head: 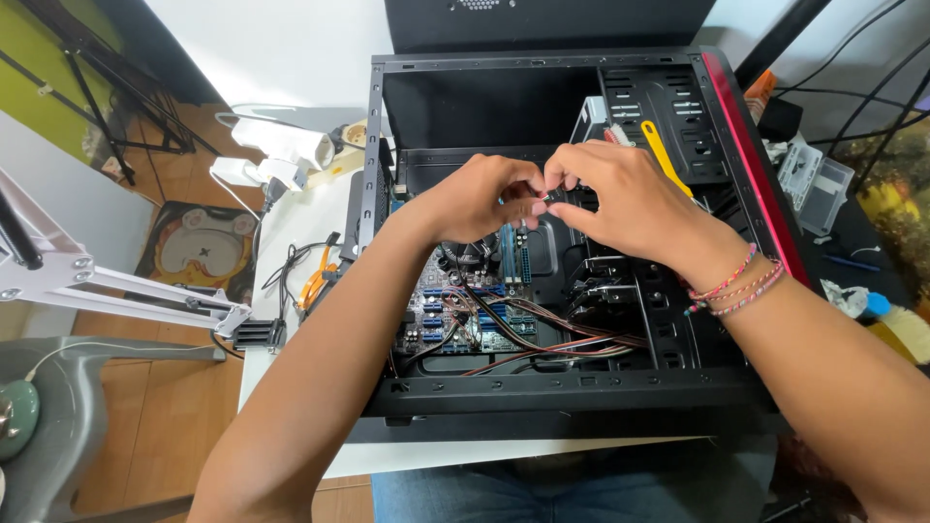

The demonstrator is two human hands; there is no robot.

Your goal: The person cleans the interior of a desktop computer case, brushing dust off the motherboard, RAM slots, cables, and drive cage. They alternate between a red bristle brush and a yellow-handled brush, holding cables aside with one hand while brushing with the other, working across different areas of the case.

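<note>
White table [291,232] bears open black computer case [572,397], red-edged.

My left hand [481,197] and right hand [620,199] met fingertip to fingertip, both curled in a pinch. My forearms reached forward and angled inward, palms down, with beaded bracelets around my right wrist [738,284].

A white table [291,242] carries an open black case [572,397] mid-table, with cables [300,266] and white adapters [281,145] along its left edge.
</note>
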